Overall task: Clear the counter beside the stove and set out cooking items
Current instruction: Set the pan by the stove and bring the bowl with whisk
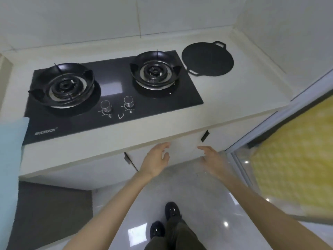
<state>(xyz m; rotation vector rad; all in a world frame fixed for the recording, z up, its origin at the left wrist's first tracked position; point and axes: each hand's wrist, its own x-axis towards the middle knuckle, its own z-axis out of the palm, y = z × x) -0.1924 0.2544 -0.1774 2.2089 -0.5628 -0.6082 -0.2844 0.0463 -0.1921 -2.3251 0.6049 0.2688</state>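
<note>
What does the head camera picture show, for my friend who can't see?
A left hand and right hand, both open, reach toward a pale counter holding a black two-burner stove and, beside it, a flat black pan.

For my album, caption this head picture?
Left hand and right hand open before pale counter; flat round black pan beside black gas stove.

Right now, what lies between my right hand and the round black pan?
Head view: only the bare counter and its front edge separate the right hand from the round black pan, just right of the stove.
</note>
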